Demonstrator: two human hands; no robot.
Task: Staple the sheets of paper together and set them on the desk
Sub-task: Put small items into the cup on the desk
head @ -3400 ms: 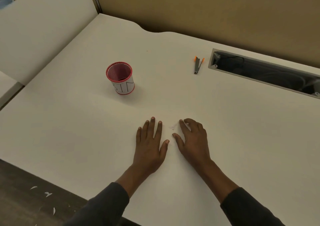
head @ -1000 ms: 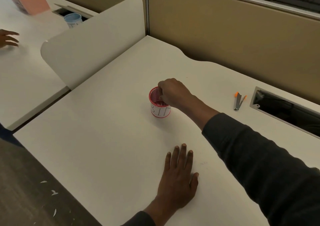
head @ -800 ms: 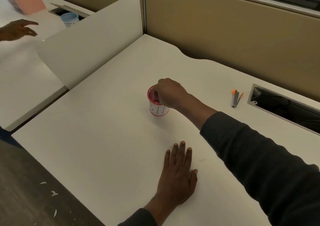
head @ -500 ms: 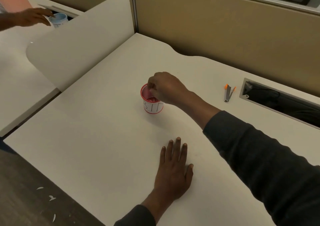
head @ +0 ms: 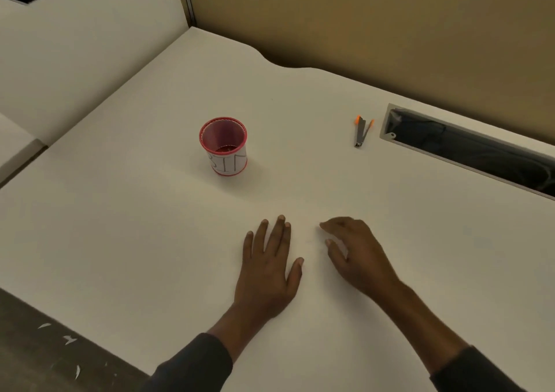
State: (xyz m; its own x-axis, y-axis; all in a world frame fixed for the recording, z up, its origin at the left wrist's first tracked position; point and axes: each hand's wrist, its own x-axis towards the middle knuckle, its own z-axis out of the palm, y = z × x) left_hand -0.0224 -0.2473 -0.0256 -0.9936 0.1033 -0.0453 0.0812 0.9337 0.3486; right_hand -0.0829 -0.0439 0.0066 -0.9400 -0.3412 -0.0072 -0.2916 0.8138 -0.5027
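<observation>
oddly, no sheets show; left hand lies flat, right hand grip loose, empty, wrists' sleeves cut off.

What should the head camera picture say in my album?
Both hands, left and right, rest near a red cup.

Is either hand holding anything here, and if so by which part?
Nothing is held. The left hand lies flat on the desk; the right hand is empty, fingers loosely curled.

One head-worn wide-angle camera looks forward and steeply down, close above the tabletop, toward the tan partition.
</observation>
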